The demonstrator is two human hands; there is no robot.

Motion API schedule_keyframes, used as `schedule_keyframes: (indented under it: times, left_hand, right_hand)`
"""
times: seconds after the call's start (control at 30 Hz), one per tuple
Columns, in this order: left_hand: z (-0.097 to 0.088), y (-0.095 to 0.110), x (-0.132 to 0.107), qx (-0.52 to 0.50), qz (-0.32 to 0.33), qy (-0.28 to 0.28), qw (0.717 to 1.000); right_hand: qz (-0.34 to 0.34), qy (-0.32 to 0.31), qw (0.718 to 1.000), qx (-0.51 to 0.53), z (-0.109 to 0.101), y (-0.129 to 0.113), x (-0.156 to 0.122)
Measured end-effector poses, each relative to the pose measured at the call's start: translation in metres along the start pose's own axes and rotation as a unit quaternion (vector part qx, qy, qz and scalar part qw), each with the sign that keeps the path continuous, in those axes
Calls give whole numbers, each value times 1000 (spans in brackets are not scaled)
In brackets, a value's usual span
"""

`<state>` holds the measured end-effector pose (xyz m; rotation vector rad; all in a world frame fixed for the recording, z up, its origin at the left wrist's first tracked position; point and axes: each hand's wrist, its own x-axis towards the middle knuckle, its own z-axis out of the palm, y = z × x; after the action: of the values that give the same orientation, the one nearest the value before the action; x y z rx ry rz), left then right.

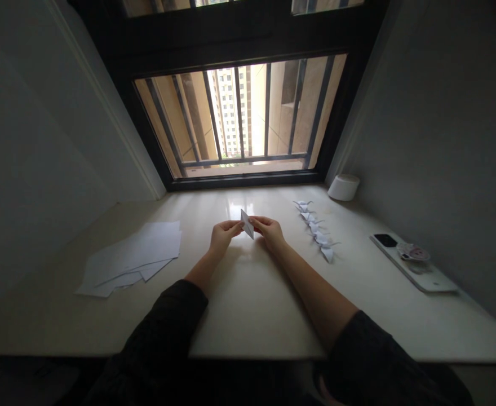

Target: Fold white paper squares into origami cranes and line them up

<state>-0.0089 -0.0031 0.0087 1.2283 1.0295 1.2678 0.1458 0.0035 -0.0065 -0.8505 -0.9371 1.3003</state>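
Note:
Between both hands, above the middle of the pale sill, is a small piece of folded white paper [247, 224], shaped like a narrow diamond. My left hand [226, 232] pinches its left side with thumb and fingers. On its right side, my right hand [269, 228] grips the same paper, fingers closed. To the right of my right hand, several small folded paper cranes [315, 228] stand in a slanting row. A stack of loose white paper sheets [140, 254] lies spread out to the left of my left hand.
The pale windowsill [248, 316] ends at a front edge close to my body. A white phone [412, 265] with a round grip on its back lies at the right. A white cylindrical object [344, 187] stands by the right wall. Behind is a dark-framed window [248, 180] with bars outside.

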Motion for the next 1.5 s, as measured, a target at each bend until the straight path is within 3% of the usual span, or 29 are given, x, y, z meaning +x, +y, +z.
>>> schedule_keyframes:
  times: [0.2,0.37,0.7,0.87,1.03,1.13,1.33,1.5]
  left_hand:
    - [4,-1,-2,4,9,4,1000]
    - [3,0,-1,5,-22,12,1000]
    - [-6,-7,3,51,-70,-45,995]
    - [-5,-4,2,36,-80,-19,996]
    - [-1,1,0,-4,-64,17,998]
    - [0,2,-1,11,-51,35,998]
    - [0,1,-1,79,-3,45,996]
    - [1,1,-1,74,10,78,994]
  right_hand:
    - [-25,28,999,-40,3,0,-2]
    - [-42,20,997,-64,3,-1,-3]
    - [-63,-16,986,-155,0,-1,-1]
    - [-71,-38,981,-178,2,-2,-2]
    - [-45,-10,989,-139,7,0,-4]
    - [-12,-14,990,-138,7,1,-4]
    - [-22,-12,983,-179,4,2,-3]
    - [-6,-26,986,-165,8,-1,-5]
